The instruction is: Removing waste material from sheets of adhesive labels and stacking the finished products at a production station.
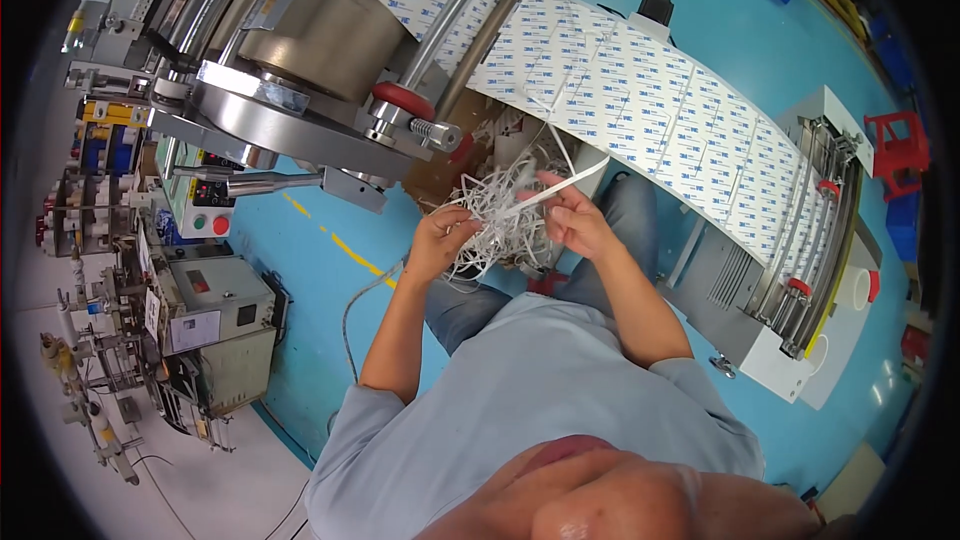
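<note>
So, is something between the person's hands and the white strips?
Nothing visible is. The left hand is already in the tangle of white strips, and the right hand pinches one long strip out of it.

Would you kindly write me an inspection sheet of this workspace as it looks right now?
Surface: blue floor with a yellow line; no table seen.
Job's things: tangle of white paper strips; one long white strip rising from it.
Clutter: cardboard box under the web.
Grips: left hand closed in the tangle; right hand pinching the long strip.
Cables: grey cable looping over the floor.
Surroundings: white printed liner web running over rollers; steel drum; grey control cabinet; red stool.
</note>
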A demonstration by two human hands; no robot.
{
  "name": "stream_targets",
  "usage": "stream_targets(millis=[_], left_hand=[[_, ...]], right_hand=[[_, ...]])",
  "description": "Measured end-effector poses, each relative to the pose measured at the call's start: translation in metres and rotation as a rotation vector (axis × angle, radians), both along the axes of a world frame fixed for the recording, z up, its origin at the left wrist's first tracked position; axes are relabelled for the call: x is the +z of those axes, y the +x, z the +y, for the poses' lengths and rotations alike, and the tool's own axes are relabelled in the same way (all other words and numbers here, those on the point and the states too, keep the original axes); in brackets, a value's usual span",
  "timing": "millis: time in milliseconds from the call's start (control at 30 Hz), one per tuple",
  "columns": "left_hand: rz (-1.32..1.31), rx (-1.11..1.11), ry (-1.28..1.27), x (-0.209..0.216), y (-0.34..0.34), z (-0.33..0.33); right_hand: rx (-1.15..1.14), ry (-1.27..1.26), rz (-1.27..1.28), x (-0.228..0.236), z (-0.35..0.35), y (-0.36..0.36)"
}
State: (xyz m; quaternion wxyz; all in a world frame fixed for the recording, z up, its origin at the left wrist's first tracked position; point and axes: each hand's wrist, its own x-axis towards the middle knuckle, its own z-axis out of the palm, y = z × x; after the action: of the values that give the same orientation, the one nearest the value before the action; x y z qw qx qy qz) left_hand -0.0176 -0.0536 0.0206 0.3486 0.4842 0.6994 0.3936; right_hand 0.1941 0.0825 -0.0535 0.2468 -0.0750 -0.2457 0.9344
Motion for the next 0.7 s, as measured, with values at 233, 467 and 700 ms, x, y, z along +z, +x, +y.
stream_targets(millis=[233,467,700], left_hand=[[-0.009,0.020,0.029,0.007,-0.009,-0.003],[0.068,-0.082,0.025,0.005,-0.003,0.008],[0.117,-0.079,-0.017,0.010,-0.007,0.004]], right_hand=[[0.258,0.208,-0.287,-0.011,0.028,0.038],[0.054,0.352,-0.252,0.035,-0.002,-0.025],[-0.098,0.222,-0.170,0.037,0.003,-0.053]])
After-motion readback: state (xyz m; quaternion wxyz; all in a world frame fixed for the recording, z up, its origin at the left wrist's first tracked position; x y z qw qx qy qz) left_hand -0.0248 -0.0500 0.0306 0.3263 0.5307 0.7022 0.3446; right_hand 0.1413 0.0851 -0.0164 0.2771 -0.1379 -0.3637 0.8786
